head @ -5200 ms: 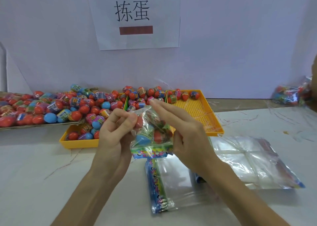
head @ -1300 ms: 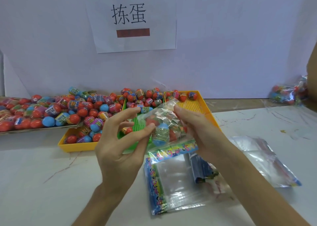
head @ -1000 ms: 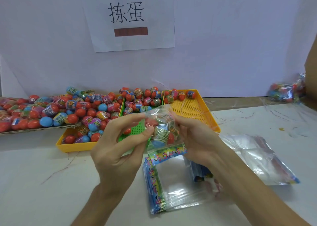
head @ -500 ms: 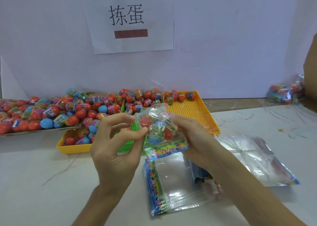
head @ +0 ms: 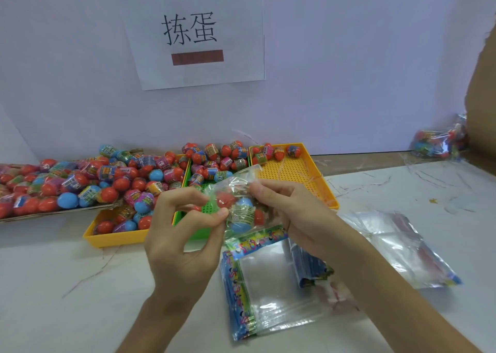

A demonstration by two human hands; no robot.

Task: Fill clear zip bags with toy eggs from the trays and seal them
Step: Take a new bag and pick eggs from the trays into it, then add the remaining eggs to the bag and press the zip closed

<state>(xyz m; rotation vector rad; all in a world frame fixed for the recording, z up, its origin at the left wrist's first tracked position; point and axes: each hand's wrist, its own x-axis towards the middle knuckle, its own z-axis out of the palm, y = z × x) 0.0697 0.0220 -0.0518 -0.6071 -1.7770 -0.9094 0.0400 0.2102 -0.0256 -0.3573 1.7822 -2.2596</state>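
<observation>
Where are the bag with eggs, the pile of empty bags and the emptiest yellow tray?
bag with eggs (head: pixel 241 213): head view, clear front over blue egg.
pile of empty bags (head: pixel 271 285): head view, top bag's clear middle.
emptiest yellow tray (head: pixel 290 170): head view, its bare perforated floor.

We see thin, clear, glossy plastic film in the bag (head: pixel 237 190) and the stack of empty bags (head: pixel 271 285). The eggs (head: pixel 120 183) look like smooth shiny plastic, the tray (head: pixel 292 175) matt perforated plastic, the sign (head: pixel 241 17) plain paper.

head-worn | looks forward, down — trays (head: pixel 115 238) near ahead | single view
</observation>
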